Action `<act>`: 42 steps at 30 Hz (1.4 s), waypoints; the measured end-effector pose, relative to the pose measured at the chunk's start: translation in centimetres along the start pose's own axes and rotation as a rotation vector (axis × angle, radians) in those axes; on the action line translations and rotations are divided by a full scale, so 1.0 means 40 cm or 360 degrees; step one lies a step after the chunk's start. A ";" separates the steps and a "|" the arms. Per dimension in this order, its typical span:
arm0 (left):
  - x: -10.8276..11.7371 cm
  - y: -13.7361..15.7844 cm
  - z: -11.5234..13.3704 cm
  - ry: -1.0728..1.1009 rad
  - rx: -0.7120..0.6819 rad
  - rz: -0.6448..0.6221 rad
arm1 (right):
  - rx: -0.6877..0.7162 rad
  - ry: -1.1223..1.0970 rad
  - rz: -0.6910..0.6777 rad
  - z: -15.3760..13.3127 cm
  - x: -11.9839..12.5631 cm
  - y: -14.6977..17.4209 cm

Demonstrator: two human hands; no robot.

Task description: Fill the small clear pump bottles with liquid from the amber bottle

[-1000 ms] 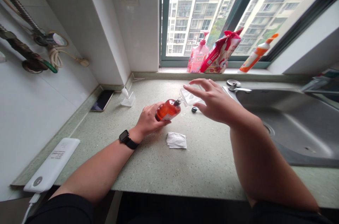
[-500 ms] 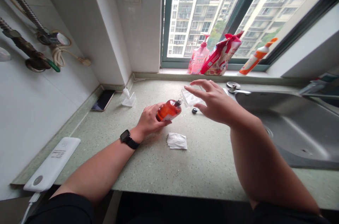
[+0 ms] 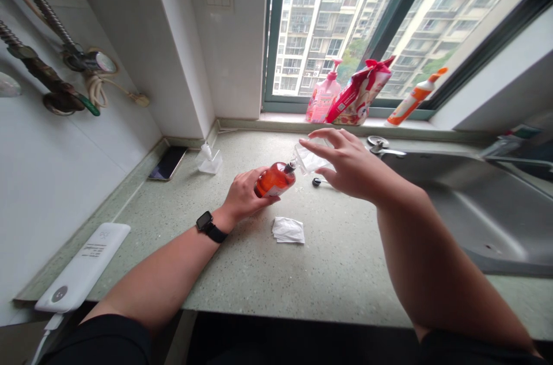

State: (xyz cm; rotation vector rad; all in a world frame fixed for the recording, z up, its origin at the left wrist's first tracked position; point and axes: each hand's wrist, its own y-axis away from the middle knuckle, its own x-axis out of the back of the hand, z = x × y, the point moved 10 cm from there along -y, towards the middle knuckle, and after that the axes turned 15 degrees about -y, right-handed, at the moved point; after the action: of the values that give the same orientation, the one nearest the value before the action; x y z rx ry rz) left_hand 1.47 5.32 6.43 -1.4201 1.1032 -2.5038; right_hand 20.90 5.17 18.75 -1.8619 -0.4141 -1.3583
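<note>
My left hand (image 3: 246, 192) is wrapped round an orange see-through bottle (image 3: 276, 179), which leans to the right with its dark neck uncapped. In my right hand (image 3: 341, 163), a clear square bottle (image 3: 307, 159) is held between thumb and fingers, tipped so its narrow neck meets the mouth of the orange bottle. The palm hides part of the clear bottle. Just below that hand lies a small black cap (image 3: 317, 182), its far end partly covered. A folded white tissue (image 3: 288, 230) rests on the counter in front of the bottles.
Left on the counter (image 3: 242, 273) are a small clear container with a white top (image 3: 209, 159), a phone (image 3: 167, 163) and a white power bank (image 3: 84, 266). A steel sink (image 3: 453, 181) is at right. A pink pump bottle (image 3: 323, 99), red bag (image 3: 358, 94) and orange-white bottle (image 3: 412, 101) line the windowsill.
The view has shifted slightly. Both hands keep their grips, and the two bottles stay mouth to mouth in nearly the same place.
</note>
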 end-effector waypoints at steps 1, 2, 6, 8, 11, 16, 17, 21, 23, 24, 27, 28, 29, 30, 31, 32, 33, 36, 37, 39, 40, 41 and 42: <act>0.000 0.000 0.000 -0.0005 -0.0002 0.0004 | 0.0004 0.0006 0.0002 -0.001 0.001 -0.001; 0.001 0.001 0.000 -0.0012 -0.0002 0.0009 | 0.0008 0.0010 0.0004 -0.002 0.001 -0.001; 0.003 0.001 -0.001 -0.0027 0.0004 0.0018 | 0.0015 0.0014 0.0001 -0.003 0.001 -0.002; 0.004 0.001 0.000 -0.0028 0.0003 0.0022 | 0.0016 0.0024 0.0000 -0.003 0.001 -0.003; 0.004 0.001 0.000 -0.0032 0.0000 0.0027 | 0.0027 0.0043 -0.0002 -0.004 0.001 -0.005; 0.004 0.002 0.000 -0.0043 0.0001 0.0029 | 0.0053 0.0057 -0.0019 -0.005 0.000 -0.008; 0.005 0.002 0.000 -0.0043 0.0002 0.0029 | 0.0054 0.0060 -0.0022 -0.005 -0.001 -0.009; 0.006 0.001 0.001 -0.0042 0.0001 0.0033 | 0.0047 0.0068 -0.0032 -0.003 0.000 -0.011; 0.007 0.001 0.001 -0.0040 0.0001 0.0039 | 0.0045 0.0067 -0.0039 -0.003 0.000 -0.013; 0.007 0.000 0.000 -0.0035 0.0001 0.0041 | 0.0044 0.0068 -0.0046 -0.003 0.000 -0.014; 0.008 0.000 -0.001 -0.0024 0.0008 0.0050 | 0.0044 0.0080 -0.0067 -0.005 0.000 -0.018; 0.009 -0.001 -0.002 -0.0024 0.0013 0.0052 | 0.0045 0.0087 -0.0070 -0.005 0.000 -0.019; 0.009 -0.001 -0.003 -0.0025 0.0016 0.0053 | 0.0048 0.0095 -0.0073 -0.006 0.001 -0.021; 0.009 -0.001 -0.004 -0.0025 0.0019 0.0057 | 0.0052 0.0103 -0.0076 -0.007 0.001 -0.023; 0.009 -0.001 -0.004 -0.0025 0.0019 0.0058 | 0.0058 0.0111 -0.0080 -0.008 0.001 -0.024; 0.010 0.000 -0.004 -0.0024 0.0018 0.0061 | 0.0065 0.0117 -0.0086 -0.010 0.001 -0.026; 0.010 0.000 -0.004 -0.0022 0.0016 0.0062 | 0.0071 0.0123 -0.0093 -0.011 0.001 -0.028; 0.010 0.000 -0.005 -0.0026 0.0018 0.0065 | 0.0074 0.0136 -0.0115 -0.015 0.001 -0.034; 0.010 0.000 -0.005 -0.0031 0.0020 0.0064 | 0.0069 0.0143 -0.0121 -0.016 0.001 -0.036; 0.011 0.000 -0.005 -0.0035 0.0021 0.0062 | 0.0061 0.0161 -0.0129 -0.020 0.002 -0.039; 0.011 0.000 -0.005 -0.0036 0.0022 0.0062 | 0.0058 0.0169 -0.0132 -0.021 0.002 -0.040; 0.011 0.000 -0.004 -0.0035 0.0022 0.0060 | 0.0058 0.0175 -0.0134 -0.023 0.003 -0.041; 0.012 -0.001 -0.004 -0.0035 0.0023 0.0061 | 0.0061 0.0178 -0.0136 -0.025 0.003 -0.041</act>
State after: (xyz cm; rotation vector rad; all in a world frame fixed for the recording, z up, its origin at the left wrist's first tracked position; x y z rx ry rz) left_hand 1.08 5.25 6.74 -1.4057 1.0958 -2.4594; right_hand 19.23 5.48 19.65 -1.7450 -0.4631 -1.4938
